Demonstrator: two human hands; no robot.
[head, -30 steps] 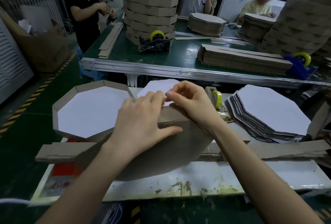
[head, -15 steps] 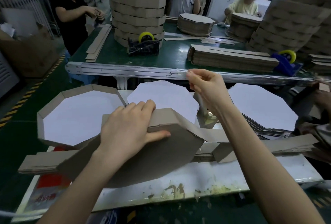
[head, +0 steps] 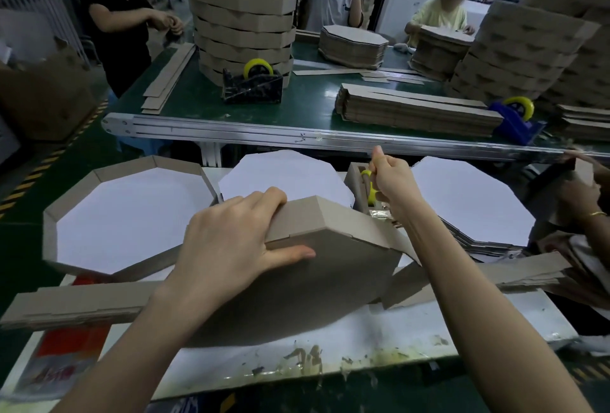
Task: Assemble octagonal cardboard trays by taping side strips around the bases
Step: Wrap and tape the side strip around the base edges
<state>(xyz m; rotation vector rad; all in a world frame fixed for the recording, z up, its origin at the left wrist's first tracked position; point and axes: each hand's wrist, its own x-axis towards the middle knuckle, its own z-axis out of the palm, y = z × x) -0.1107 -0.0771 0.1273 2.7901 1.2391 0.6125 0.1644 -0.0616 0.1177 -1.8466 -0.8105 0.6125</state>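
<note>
Just left of the tape roll (head: 372,194), on the white table (head: 363,346): one tray (head: 307,280), brown cardboard, octagonal, tilted, underside showing, side strip (head: 346,217) partly wrapped. Left hand (head: 231,244) grips its upper edge. Right hand (head: 391,181): fingers curled at the roll, hold unclear; roll mostly hidden.

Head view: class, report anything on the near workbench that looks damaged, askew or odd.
The white work board is damaged along its near edge: peeled, stained patches with yellowish residue. On the tray that the left hand grips, the side strip flares loose at its right end, not yet taped.
</note>
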